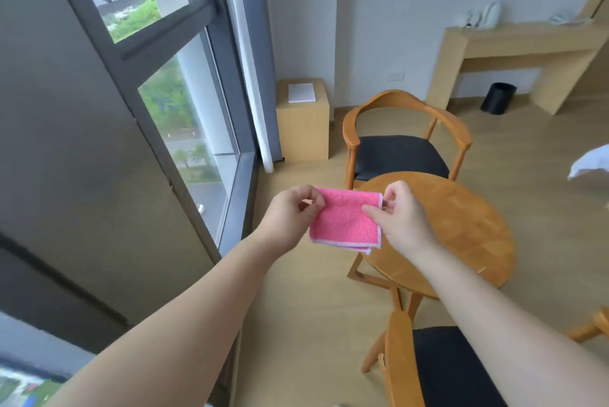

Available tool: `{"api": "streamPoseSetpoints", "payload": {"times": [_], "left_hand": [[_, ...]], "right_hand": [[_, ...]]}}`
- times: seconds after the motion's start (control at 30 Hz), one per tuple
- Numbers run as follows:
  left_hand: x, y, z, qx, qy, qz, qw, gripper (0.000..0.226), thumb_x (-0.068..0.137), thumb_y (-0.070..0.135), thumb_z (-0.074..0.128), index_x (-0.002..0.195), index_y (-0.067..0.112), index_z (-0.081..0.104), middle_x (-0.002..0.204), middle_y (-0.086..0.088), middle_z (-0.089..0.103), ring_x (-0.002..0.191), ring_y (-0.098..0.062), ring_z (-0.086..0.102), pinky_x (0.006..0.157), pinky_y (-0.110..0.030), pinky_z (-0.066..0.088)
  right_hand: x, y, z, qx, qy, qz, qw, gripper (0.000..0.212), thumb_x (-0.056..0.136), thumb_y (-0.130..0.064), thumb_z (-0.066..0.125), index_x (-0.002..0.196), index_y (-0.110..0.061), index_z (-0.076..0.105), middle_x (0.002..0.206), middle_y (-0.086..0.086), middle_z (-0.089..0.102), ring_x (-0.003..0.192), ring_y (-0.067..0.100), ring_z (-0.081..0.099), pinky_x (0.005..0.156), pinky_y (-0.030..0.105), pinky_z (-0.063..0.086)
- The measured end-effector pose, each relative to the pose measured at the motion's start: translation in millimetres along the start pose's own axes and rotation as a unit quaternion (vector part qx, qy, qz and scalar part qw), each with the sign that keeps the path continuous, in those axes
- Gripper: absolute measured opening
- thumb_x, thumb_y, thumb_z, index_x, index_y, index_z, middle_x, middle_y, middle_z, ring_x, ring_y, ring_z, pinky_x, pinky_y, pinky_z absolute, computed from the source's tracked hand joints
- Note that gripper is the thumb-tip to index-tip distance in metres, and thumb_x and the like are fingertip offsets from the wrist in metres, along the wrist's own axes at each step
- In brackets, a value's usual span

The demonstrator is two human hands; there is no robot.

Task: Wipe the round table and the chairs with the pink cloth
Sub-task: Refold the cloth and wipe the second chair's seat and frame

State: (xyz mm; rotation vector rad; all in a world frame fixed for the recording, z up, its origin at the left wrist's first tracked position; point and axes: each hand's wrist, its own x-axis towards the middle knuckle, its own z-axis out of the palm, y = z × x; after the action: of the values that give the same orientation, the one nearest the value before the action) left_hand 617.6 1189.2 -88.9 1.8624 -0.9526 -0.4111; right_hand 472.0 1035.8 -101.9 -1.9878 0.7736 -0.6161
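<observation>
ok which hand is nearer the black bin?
Right. The right hand pinches the pink cloth over the round table, on the black bin side; the left hand holds the cloth's window-side edge.

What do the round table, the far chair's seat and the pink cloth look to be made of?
Round table: wood, glossy varnish, visible grain and plank joints. Far chair's seat: black padding, probably leather or vinyl, given its faint sheen. Pink cloth: ribbed woven fabric, likely microfibre, with pale stitched edging.

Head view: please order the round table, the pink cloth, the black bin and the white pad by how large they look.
1. round table
2. pink cloth, though held nearer the camera
3. black bin and white pad: alike, both far off
</observation>
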Motion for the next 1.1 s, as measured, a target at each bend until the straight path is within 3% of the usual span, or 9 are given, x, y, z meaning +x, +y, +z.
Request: {"api": "streamPoseSetpoints", "payload": {"times": [0.2,0.33,0.53,0.63,0.7,0.77,0.9,1.0,1.1], "left_hand": [[103,15,16,0.027,-0.058,-0.003,0.998,0.017,0.087,0.018,0.064,0.089,0.035,0.062,0.096,0.002,0.064,0.074,-0.016,0.061,0.059,-0.031,0.053],[162,26,45,0.068,-0.158,0.020,0.985,0.032,0.082,0.017,0.070,0.105,0.034,0.055,0.109,0.009,0.055,0.088,-0.011,0.062,0.057,-0.017,0.051],[223,49,147,0.096,-0.305,0.118,0.940,0.039,0.084,0.018,0.069,0.113,0.037,0.051,0.111,0.013,0.051,0.092,-0.006,0.058,0.069,-0.024,0.057],[239,66,203,0.071,-0.380,0.183,0.904,0.040,0.084,0.017,0.069,0.112,0.040,0.051,0.101,0.014,0.053,0.083,0.005,0.055,0.055,-0.011,0.047],[244,79,234,0.045,-0.437,0.214,0.872,0.042,0.083,0.014,0.069,0.113,0.037,0.052,0.097,0.012,0.054,0.077,0.006,0.055,0.052,-0.009,0.043],[245,91,260,0.022,-0.491,0.258,0.832,0.042,0.082,0.010,0.069,0.112,0.032,0.052,0.104,0.011,0.055,0.080,-0.001,0.058,0.054,-0.012,0.046],[228,109,296,-0.029,-0.618,0.298,0.726,0.043,0.079,-0.005,0.063,0.114,0.019,0.055,0.091,-0.004,0.056,0.074,-0.016,0.056,0.055,-0.021,0.045],[198,117,312,-0.034,-0.687,0.359,0.632,0.047,0.080,-0.004,0.064,0.121,0.016,0.053,0.081,-0.002,0.055,0.070,-0.011,0.053,0.065,-0.021,0.045],[151,114,312,-0.030,-0.727,0.408,0.551,0.051,0.082,0.008,0.066,0.124,0.031,0.050,0.086,0.004,0.058,0.071,-0.003,0.056,0.060,-0.008,0.040]], "right_hand": [[90,16,-18,-0.003,0.018,-0.022,1.000,0.016,0.092,-0.021,0.063,0.080,-0.024,0.052,0.087,-0.005,0.059,0.081,0.016,0.061,0.057,0.021,0.049],[124,40,-49,0.005,0.064,0.003,0.998,0.018,0.091,-0.020,0.062,0.082,-0.034,0.056,0.093,-0.014,0.060,0.085,0.007,0.060,0.060,0.012,0.045],[107,98,-114,-0.005,0.185,0.105,0.977,0.015,0.091,-0.012,0.062,0.093,-0.027,0.059,0.093,0.003,0.064,0.077,0.029,0.061,0.065,0.041,0.051],[83,118,-147,-0.034,0.257,0.158,0.953,0.022,0.087,-0.007,0.066,0.105,-0.020,0.062,0.086,-0.007,0.061,0.065,0.005,0.053,0.057,0.019,0.041],[62,120,-162,-0.062,0.298,0.208,0.930,0.030,0.085,-0.009,0.067,0.112,-0.021,0.062,0.080,-0.017,0.056,0.062,-0.005,0.047,0.051,0.010,0.036],[37,116,-168,-0.063,0.326,0.263,0.906,0.041,0.085,-0.009,0.068,0.121,-0.027,0.059,0.088,-0.011,0.062,0.066,0.000,0.055,0.054,0.010,0.041],[-17,89,-150,-0.068,0.400,0.359,0.841,0.061,0.082,0.002,0.068,0.137,-0.018,0.050,0.135,-0.003,0.044,0.108,0.018,0.057,0.092,0.031,0.050],[-60,61,-120,-0.075,0.466,0.420,0.775,0.063,0.082,0.004,0.066,0.139,-0.017,0.049,0.141,-0.005,0.038,0.118,0.015,0.051,0.091,0.021,0.046],[-102,26,-80,-0.095,0.512,0.476,0.709,0.063,0.083,0.000,0.064,0.141,-0.019,0.047,0.141,-0.005,0.036,0.125,0.013,0.043,0.098,0.019,0.040]]}}
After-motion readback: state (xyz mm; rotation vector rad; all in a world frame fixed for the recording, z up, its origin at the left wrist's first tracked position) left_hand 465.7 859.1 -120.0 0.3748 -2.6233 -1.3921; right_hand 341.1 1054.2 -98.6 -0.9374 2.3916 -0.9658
